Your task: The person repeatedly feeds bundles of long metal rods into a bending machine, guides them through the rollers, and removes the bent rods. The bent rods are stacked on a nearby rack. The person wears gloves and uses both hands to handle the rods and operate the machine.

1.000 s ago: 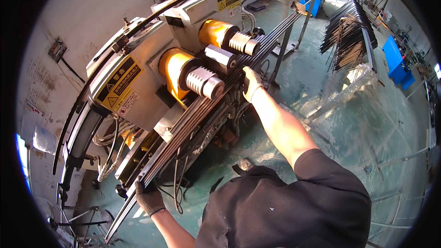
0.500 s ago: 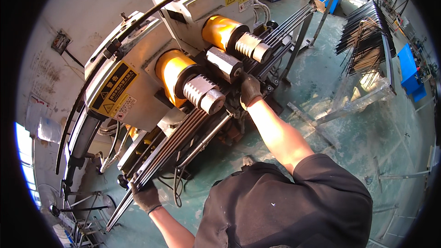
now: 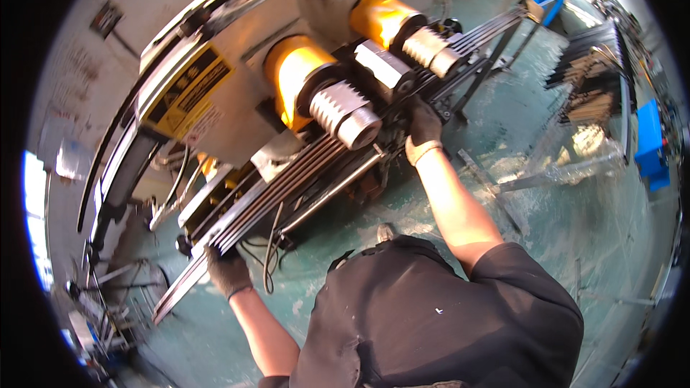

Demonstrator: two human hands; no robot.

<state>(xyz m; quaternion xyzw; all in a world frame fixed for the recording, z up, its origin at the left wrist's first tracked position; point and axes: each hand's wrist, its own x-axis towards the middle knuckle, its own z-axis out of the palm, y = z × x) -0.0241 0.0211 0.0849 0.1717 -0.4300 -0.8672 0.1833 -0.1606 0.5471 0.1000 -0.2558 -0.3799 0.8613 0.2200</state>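
My left hand (image 3: 230,273), in a dark work glove, is closed around the near-left end of a bundle of long metal rods (image 3: 248,219). The rods run diagonally through a machine. My right hand (image 3: 422,128), gloved too, reaches in among the machine parts just below the end of a pale block (image 3: 381,66). Its fingers are hidden there. Above the rods stick out two yellow cylinders (image 3: 298,75) with notched metal ends (image 3: 343,111). A thinner bar (image 3: 330,194) lies along the near side of the rods.
The pale machine body (image 3: 237,43) with a yellow and black warning label (image 3: 188,92) stands at the upper left. A rack of dark rods (image 3: 593,75) and a blue box-shaped thing (image 3: 650,147) are at the right. Cables (image 3: 272,259) hang below the rods.
The whole view has shifted and blurred somewhat, so the machine sits higher and further right. Both hands keep about the same places on the machine.
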